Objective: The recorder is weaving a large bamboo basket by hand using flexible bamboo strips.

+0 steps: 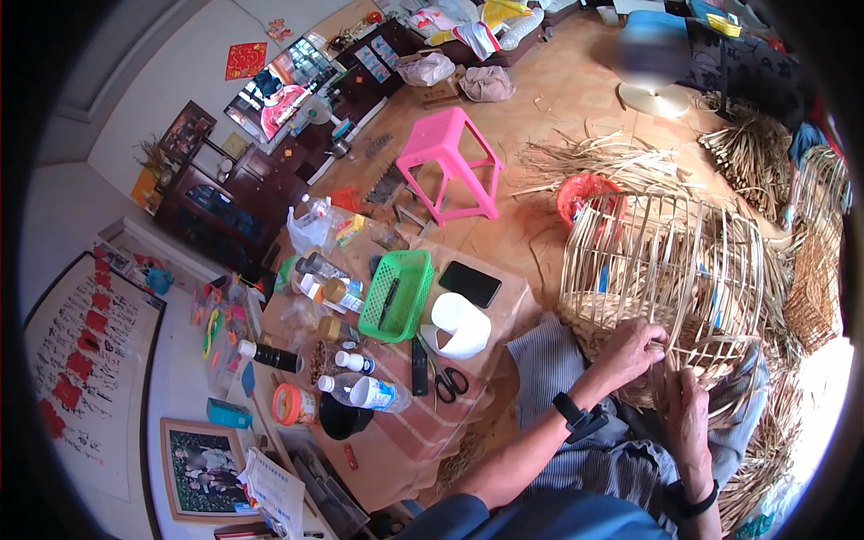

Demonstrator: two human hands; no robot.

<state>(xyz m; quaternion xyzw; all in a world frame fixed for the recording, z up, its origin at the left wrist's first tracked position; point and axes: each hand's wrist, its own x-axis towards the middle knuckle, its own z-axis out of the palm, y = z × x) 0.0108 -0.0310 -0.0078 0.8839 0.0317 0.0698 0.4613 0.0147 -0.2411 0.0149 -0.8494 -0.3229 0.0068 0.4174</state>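
Green plastic basket (397,294), black phone (469,283), scissors (450,383) on low table (486,346) at left. Left hand (633,351) grips woven base rim of bamboo basket frame (664,265) resting on lap. Right hand (689,419) clenched on strips beneath frame.

A: Daylight, fairly bright. Strongest at lower right, where the floor by the bamboo strips (792,423) blows out to white.
B: Shadows?
A: Soft, short ones under the pink stool (447,162).
B: Distortion?
A: Heavy fisheye, black vignette all round, wall lines bend at left. Blurred patch above the fan base (654,97). Far clutter is soft, probably compression.
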